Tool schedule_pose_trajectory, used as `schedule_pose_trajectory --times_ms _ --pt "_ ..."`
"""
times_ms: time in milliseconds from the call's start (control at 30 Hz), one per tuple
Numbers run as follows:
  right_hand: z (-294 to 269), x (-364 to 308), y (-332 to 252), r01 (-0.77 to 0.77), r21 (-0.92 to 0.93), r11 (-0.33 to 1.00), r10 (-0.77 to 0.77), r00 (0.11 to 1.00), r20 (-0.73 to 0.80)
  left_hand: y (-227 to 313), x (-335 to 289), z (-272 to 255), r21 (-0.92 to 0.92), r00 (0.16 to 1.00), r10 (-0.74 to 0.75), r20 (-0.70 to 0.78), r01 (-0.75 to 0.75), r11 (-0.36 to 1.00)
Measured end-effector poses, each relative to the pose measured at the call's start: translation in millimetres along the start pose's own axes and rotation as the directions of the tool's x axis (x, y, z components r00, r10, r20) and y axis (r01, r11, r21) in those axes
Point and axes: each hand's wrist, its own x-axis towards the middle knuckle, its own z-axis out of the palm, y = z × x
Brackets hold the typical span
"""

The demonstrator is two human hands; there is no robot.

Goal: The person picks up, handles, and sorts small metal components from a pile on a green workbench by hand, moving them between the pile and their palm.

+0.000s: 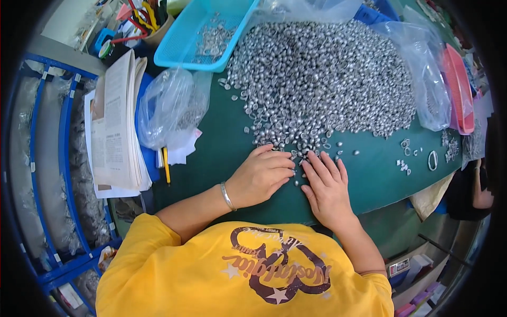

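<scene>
**Heaped metal pieces [327, 79]**

From head view: small print on stacked papers [116, 121] left of the fingers [319, 168], lettering on yellow shirt [169, 269]. Left hand [256, 179]: fingers curled close together, pinch impossible to tell. Right hand [330, 195]: fingers extended, slightly spread. Just beyond, on green counter [369, 171], shiny rounded pieces, uncountable; farther off, one blue basket [182, 34].

silver-grey metal pcs [327, 79], dk grn tabletop [369, 169], lt blue basket [179, 42], yel shirt [158, 264] w/ brn print [259, 280] & white stars [278, 296]
</scene>
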Motion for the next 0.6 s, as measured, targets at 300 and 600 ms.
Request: schedule_pose_trajectory --times_ms 300,600 --pt "1.5 -19.5 9.7 0.036 0.188 0.981 -0.005 0.987 -0.158 20.7 4.5 -4.4 0.07 0.997 -0.074 0.02 0.073 0.995" --pt "-5.4 -42.2 68.5 -0.308 0.213 0.927 0.373 0.816 -0.441 32.5 15.8 4.6 0.012 0.997 0.065 0.036 -0.065 0.998"
